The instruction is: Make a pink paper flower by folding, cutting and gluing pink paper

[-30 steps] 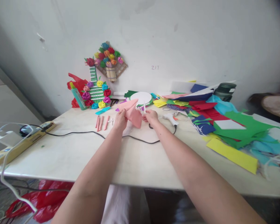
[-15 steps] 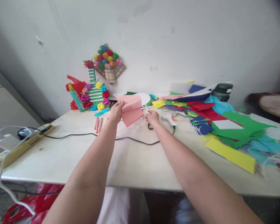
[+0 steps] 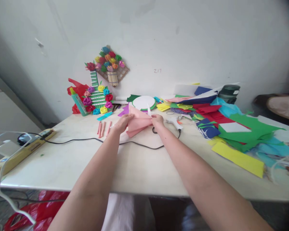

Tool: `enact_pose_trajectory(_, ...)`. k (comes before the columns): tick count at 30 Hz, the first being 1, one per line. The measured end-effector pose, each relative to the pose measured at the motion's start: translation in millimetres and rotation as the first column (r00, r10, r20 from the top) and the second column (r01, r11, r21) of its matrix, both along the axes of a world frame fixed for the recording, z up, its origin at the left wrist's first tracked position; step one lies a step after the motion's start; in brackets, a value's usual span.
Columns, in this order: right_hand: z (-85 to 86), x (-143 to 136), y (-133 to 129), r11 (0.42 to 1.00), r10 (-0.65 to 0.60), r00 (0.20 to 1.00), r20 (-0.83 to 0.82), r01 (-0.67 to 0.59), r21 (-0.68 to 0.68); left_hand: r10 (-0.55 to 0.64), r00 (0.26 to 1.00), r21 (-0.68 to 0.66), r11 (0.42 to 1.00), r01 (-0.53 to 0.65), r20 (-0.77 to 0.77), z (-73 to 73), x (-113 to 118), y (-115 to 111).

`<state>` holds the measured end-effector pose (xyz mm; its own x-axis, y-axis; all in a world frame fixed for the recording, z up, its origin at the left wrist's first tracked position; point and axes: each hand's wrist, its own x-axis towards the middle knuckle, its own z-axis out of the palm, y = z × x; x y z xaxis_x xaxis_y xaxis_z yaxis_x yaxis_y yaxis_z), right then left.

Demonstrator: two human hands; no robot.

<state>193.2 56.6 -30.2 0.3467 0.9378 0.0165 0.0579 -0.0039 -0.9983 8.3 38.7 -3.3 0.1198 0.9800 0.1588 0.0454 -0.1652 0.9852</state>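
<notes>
A folded sheet of pink paper (image 3: 137, 123) is stretched between my two hands above the table. My left hand (image 3: 123, 123) pinches its left edge between thumb and fingers. At the sheet's right corner, my right hand (image 3: 157, 120) is closed on the paper. It also holds what look like scissors (image 3: 149, 109): a pale blade points up above the fingers and a black ring shows below. Thin pink paper rolls (image 3: 103, 129) lie left of my left hand. Behind the sheet are a white disc with a green rim (image 3: 143, 102) and a purple paper piece (image 3: 124, 110).
A white glue gun (image 3: 174, 123) lies right of my right hand, its black cord (image 3: 144, 146) crossing the table. Coloured paper sheets (image 3: 245, 134) pile up at right. Paper-flower crafts (image 3: 98, 98), a glue bottle (image 3: 79, 104) and a power strip (image 3: 26, 152) are at left.
The pink paper has swung down and toward my right hand, whose fingers now meet its corner. My left hand has lowered slightly, and more of the white disc shows.
</notes>
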Motion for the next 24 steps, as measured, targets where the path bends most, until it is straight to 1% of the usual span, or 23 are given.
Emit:
enact_pose_trajectory(2, -0.7, -1.4, -0.1, 1.0, 0.007, 1.0, -0.006, -0.007, -0.014, -0.068, 0.998, -0.091, 0.993, 0.069, 0.014, -11.5, -2.4, -2.2)
enact_pose_trajectory(3, -0.7, -2.2, -0.2, 1.0, 0.017, 1.0, -0.015, -0.017, -0.023, -0.074, 0.997, -0.116, 0.99, 0.077, 0.03, -16.0, -3.6, -2.6)
enact_pose_trajectory(5, -0.4, -3.6, -0.4, 0.999, 0.041, 0.998, -0.044, -0.042, -0.03, -0.042, 0.997, -0.116, 0.992, 0.049, 0.069, -21.6, -5.1, -2.7)
enact_pose_trajectory(7, 0.1, -4.5, -0.6, 0.998, 0.054, 0.996, -0.067, -0.056, -0.018, 0.012, 0.999, -0.107, 0.994, -0.006, 0.053, -22.6, -4.7, -3.4)
enact_pose_trajectory(8, 0.3, -4.6, -0.8, 0.998, 0.053, 0.996, -0.07, -0.054, -0.011, 0.04, 0.999, -0.1, 0.994, -0.038, 0.019, -21.6, -3.8, -4.4)
enact_pose_trajectory(10, 0.7, -4.2, -1.5, 0.999, 0.041, 0.997, -0.06, -0.041, -0.002, 0.081, 0.992, -0.078, 0.993, -0.089, -0.096, -17.6, -0.6, -7.9)
enact_pose_trajectory(12, 0.8, -3.2, -2.7, 1.0, 0.026, 0.999, -0.037, -0.026, 0.005, 0.09, 0.962, -0.032, 0.994, -0.101, -0.256, -12.3, 4.0, -12.2)
enact_pose_trajectory(13, 0.7, -2.5, -3.3, 1.0, 0.017, 1.0, -0.022, -0.016, 0.011, 0.092, 0.926, -0.009, 0.995, -0.103, -0.366, -9.7, 6.5, -14.1)
enact_pose_trajectory(14, 0.5, -1.7, -3.9, 1.0, 0.006, 1.0, -0.003, -0.006, 0.02, 0.1, 0.866, 0.021, 0.994, -0.103, -0.49, -7.2, 9.2, -15.7)
enact_pose_trajectory(16, -0.1, -0.2, -4.7, 0.999, -0.015, 0.999, 0.049, 0.014, 0.035, 0.14, 0.683, 0.062, 0.989, -0.137, -0.717, -3.3, 14.1, -17.5)
enact_pose_trajectory(17, -0.5, 0.4, -4.8, 0.999, -0.023, 0.997, 0.077, 0.02, 0.04, 0.159, 0.589, 0.094, 0.986, -0.139, -0.792, -2.1, 16.2, -17.7)
enact_pose_trajectory(18, -0.8, 1.0, -4.8, 0.999, -0.029, 0.995, 0.1, 0.025, 0.044, 0.171, 0.52, 0.127, 0.985, -0.12, -0.837, -1.2, 18.0, -17.7)
enact_pose_trajectory(19, -1.1, 1.4, -4.6, 0.999, -0.032, 0.993, 0.118, 0.027, 0.046, 0.179, 0.471, 0.154, 0.984, -0.093, -0.863, -0.8, 19.6, -17.5)
enact_pose_trajectory(20, -1.4, 1.6, -4.3, 0.998, -0.033, 0.991, 0.129, 0.027, 0.05, 0.188, 0.444, 0.175, 0.982, -0.071, -0.876, -0.8, 20.9, -17.4)
enact_pose_trajectory(21, -1.6, 1.7, -4.0, 0.998, -0.033, 0.99, 0.135, 0.025, 0.057, 0.193, 0.432, 0.187, 0.981, -0.056, -0.881, -1.2, 22.0, -17.4)
enact_pose_trajectory(24, -2.0, 1.6, -3.5, 0.996, -0.03, 0.988, 0.15, 0.018, 0.086, 0.2, 0.43, 0.202, 0.979, -0.04, -0.88, -3.9, 24.4, -18.2)
